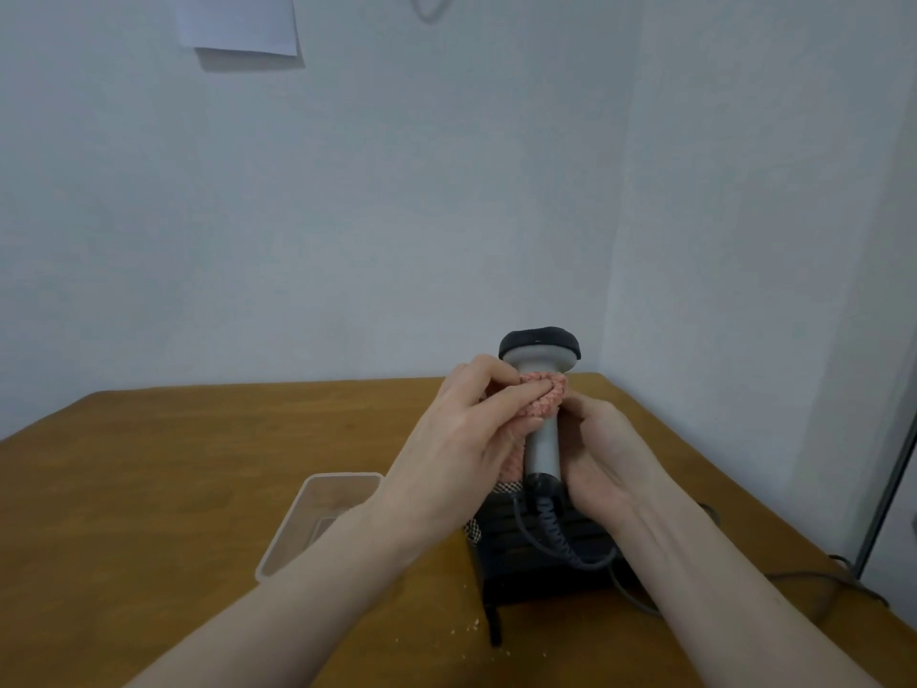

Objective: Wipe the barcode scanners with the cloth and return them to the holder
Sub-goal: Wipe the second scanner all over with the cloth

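Pale wall (347, 216) fills the upper half of the view; a corner line runs down at right.

Brown wooden table (149, 489) spans the lower half. A few light crumbs (476, 624) lie on it near the front of the holder.

Left hand (461, 439) is raised above the table, fingers curled, pinching a pink knitted cloth (543, 397) against the neck of the scanner, just below its head. The cloth wraps around the neck and a fold hangs down behind the palm.

Right hand (603, 459) is on the other side of the scanner handle, fingers curled round the lower handle from the right and gripping it. Fingertips are hidden behind the handle.

Black slotted holder (541, 553) stands on the table directly under the hands. A bit of checked fabric shows at its left edge; what it belongs to cannot be told.

Clear plastic tray (322, 513) sits on the table left of the holder, partly covered by the left forearm.

Barcode scanner (541, 360): grey handle upright, dark head on top, held between both hands above the holder and not seated in it.

Coiled dark cable (558, 533) drops from the handle base, over the holder, then trails right across the table.

White paper sheet (238, 22) is fixed on the wall at upper left.
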